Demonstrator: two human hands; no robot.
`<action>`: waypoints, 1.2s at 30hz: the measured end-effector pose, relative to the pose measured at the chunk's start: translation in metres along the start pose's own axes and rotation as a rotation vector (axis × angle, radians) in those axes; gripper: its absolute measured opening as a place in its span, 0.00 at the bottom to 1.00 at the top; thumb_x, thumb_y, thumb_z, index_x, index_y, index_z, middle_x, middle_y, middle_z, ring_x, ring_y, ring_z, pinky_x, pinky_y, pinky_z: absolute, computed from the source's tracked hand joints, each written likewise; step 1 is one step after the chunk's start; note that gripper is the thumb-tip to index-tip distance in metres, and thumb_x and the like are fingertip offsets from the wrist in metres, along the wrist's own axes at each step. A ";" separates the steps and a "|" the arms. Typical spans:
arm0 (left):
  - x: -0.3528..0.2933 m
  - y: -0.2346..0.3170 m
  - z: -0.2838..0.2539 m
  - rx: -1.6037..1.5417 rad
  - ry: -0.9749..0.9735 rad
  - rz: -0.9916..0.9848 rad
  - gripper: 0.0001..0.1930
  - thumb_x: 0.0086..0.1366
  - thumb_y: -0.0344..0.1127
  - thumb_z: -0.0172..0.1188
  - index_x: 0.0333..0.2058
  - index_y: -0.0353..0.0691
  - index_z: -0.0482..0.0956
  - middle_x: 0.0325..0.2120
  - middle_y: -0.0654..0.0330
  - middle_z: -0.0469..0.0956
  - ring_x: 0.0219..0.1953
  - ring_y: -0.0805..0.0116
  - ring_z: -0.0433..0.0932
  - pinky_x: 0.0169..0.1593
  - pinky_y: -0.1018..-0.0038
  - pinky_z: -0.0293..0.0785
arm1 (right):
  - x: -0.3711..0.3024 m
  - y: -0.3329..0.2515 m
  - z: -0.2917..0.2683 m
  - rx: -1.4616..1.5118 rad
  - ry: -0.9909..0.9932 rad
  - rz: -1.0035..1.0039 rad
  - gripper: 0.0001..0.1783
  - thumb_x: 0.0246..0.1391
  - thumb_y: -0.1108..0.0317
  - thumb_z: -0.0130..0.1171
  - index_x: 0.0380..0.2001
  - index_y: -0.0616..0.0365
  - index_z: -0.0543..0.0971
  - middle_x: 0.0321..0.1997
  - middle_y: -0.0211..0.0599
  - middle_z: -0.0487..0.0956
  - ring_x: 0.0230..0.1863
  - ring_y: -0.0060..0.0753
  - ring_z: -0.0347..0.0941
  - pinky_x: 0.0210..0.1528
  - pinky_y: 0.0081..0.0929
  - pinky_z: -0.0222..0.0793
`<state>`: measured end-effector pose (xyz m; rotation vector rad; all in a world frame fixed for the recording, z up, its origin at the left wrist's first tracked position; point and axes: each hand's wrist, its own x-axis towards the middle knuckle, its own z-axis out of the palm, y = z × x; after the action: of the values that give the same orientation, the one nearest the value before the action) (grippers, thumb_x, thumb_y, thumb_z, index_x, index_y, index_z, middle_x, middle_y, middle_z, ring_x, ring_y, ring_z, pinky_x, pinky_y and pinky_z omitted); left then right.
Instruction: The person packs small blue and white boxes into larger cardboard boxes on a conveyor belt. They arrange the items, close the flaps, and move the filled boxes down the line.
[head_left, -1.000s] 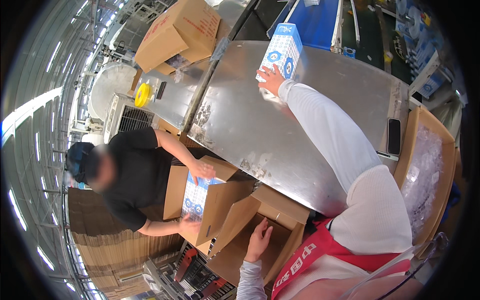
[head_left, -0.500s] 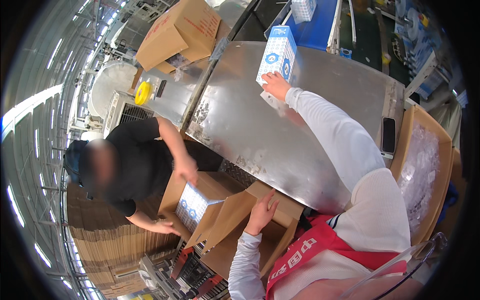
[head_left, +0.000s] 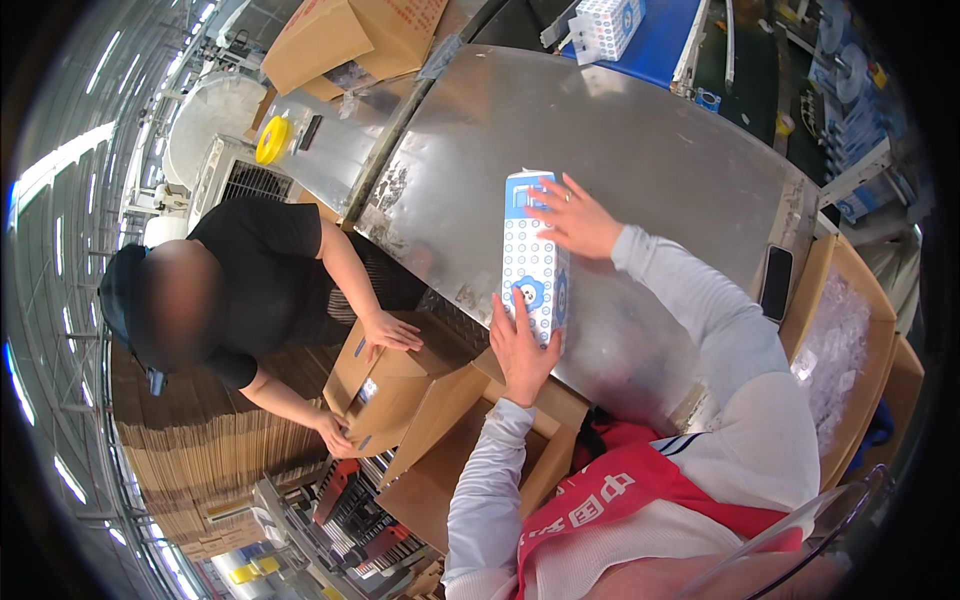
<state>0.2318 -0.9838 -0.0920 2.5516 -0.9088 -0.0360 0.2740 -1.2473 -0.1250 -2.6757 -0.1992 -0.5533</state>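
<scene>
Head view, centre of the frame: the tall white-and-blue patterned cardboard box [head_left: 527, 250] sits over the lower middle of the grey metal table [head_left: 440, 170]. Your right hand [head_left: 582, 222] lies on its upper end, fingers spread apart; your left hand [head_left: 522, 362] touches its lower end, though you cannot tell whether it clamps. Lower centre, an open brown cardboard carton [head_left: 440, 490] stands just below your left hand. Upper right of centre, another white-and-blue box [head_left: 612, 28] rests on the blue conveyor belt [head_left: 655, 52].

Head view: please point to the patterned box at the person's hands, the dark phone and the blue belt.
Patterned box [head_left: 524, 258], head view: its printed face.
Dark phone [head_left: 777, 284], head view: its screen.
Blue belt [head_left: 662, 44], head view: bare surface.
</scene>
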 end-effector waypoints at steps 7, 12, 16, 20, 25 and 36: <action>0.072 0.013 0.016 0.107 0.067 -0.191 0.59 0.42 0.47 0.75 0.68 0.32 0.49 0.49 0.42 0.65 0.50 0.42 0.67 0.55 0.54 0.65 | 0.056 0.052 0.054 1.091 0.265 0.558 0.29 0.62 0.48 0.57 0.55 0.60 0.75 0.52 0.42 0.80 0.56 0.32 0.72 0.59 0.32 0.66; 0.104 0.023 -0.011 -0.183 -0.038 -0.314 0.56 0.43 0.41 0.76 0.66 0.29 0.51 0.51 0.42 0.68 0.54 0.45 0.68 0.58 0.59 0.66 | 0.048 0.095 0.054 1.164 -0.190 0.836 0.40 0.65 0.34 0.39 0.46 0.62 0.81 0.45 0.37 0.81 0.49 0.31 0.73 0.58 0.32 0.64; 0.011 -0.007 -0.062 -0.767 0.171 -0.187 0.54 0.45 0.31 0.75 0.66 0.29 0.49 0.56 0.45 0.61 0.60 0.54 0.64 0.63 0.62 0.61 | 0.084 0.099 -0.027 0.489 0.120 0.186 0.33 0.51 0.48 0.68 0.55 0.55 0.76 0.56 0.47 0.75 0.59 0.48 0.70 0.63 0.36 0.63; -0.070 -0.042 -0.092 -0.558 -0.103 -0.208 0.34 0.52 0.26 0.70 0.57 0.30 0.66 0.53 0.51 0.72 0.54 0.60 0.73 0.58 0.65 0.67 | 0.134 0.163 -0.064 -0.841 -0.209 0.088 0.65 0.35 0.53 0.75 0.74 0.34 0.47 0.78 0.26 0.49 0.77 0.42 0.44 0.73 0.63 0.37; -0.100 -0.037 -0.125 -0.640 0.098 -0.384 0.45 0.48 0.29 0.74 0.62 0.30 0.56 0.58 0.50 0.67 0.59 0.61 0.69 0.61 0.65 0.65 | 0.183 0.122 -0.019 -0.588 -0.507 0.185 0.70 0.34 0.50 0.77 0.74 0.43 0.41 0.75 0.36 0.56 0.78 0.42 0.43 0.73 0.66 0.23; -0.233 -0.052 -0.198 -0.514 0.109 -0.555 0.45 0.42 0.30 0.76 0.59 0.33 0.61 0.51 0.55 0.67 0.57 0.61 0.67 0.61 0.67 0.62 | 0.100 -0.008 -0.017 0.400 -0.732 0.473 0.66 0.37 0.41 0.72 0.74 0.43 0.45 0.59 0.43 0.76 0.58 0.39 0.74 0.58 0.32 0.70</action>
<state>0.1121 -0.7295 0.0394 2.2047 -0.0993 -0.2570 0.3573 -1.2408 -0.0672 -2.2883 0.1174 0.5634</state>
